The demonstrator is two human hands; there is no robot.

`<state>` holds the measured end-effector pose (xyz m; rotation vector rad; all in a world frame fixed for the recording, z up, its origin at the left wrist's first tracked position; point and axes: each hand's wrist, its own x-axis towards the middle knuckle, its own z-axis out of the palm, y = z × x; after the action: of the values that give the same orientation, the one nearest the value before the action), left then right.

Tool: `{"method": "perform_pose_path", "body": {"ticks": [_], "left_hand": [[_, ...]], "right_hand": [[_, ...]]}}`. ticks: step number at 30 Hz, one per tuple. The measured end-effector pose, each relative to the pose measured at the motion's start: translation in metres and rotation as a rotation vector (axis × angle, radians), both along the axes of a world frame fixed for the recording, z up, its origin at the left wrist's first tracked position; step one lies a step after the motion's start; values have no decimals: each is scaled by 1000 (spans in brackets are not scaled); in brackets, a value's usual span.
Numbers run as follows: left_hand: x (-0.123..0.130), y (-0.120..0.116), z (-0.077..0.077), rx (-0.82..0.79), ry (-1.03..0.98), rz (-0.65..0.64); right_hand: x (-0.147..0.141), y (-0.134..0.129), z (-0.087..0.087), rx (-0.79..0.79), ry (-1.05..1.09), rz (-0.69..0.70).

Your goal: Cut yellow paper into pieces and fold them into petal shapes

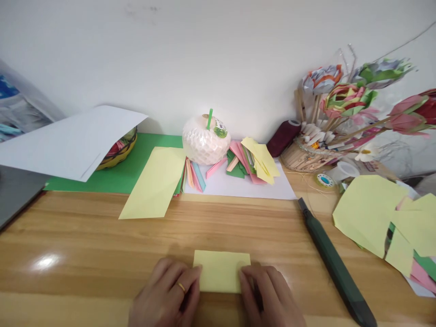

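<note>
**Both hands pinning a folded yellow paper flat**

Pressing, not pinching: left hand (166, 295) and right hand (269, 297) are lying palm-down with fingers loosely curled, fingertips resting on the two short edges of the small yellow paper (221, 271). Neither hand is closed around it. Paper is looking like a neat rectangle, pale yellow, flat on the wooden table (102, 245) near the front edge, centred between the hands. Left hand is wearing a ring (181, 287). Wrists are coming in from the bottom of the view, knuckles slightly raised.

Just right of the right hand, a dark green utility knife (335, 268) is lying diagonally, apart from the paper. Behind, a bigger yellow sheet (155, 181) is overlapping a green sheet (132, 170). A white round netted object with a green straw (205, 141) is sitting by a pile of coloured paper strips (250, 161). At the right, yellow cut pieces (369, 211) and a basket of paper flowers (344, 102) are standing against the white wall (218, 45). A white sheet (68, 141) is covering a bowl at the left.
</note>
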<state>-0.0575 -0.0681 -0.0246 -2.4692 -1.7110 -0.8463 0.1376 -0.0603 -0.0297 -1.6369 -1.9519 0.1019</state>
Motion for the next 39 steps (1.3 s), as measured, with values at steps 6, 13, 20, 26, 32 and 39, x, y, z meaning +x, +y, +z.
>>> {"method": "perform_pose_path", "body": {"ticks": [6,13,20,26,32,39], "left_hand": [[-1,4,1,-20,130,-51],[0,7,-3,94,136,-112],[8,8,3,149,79,-44],[3,7,5,125,153,-62],[7,9,9,202,213,-118],[3,12,16,163,317,-403]], "right_hand": [[0,3,1,31,-18,19],[-6,-9,7,261,-163,20],[-25,-39,-4,192,-297,179],[17,-37,13,310,-581,298],[27,-40,21,347,-539,255],[14,-39,15,315,-303,52]]}}
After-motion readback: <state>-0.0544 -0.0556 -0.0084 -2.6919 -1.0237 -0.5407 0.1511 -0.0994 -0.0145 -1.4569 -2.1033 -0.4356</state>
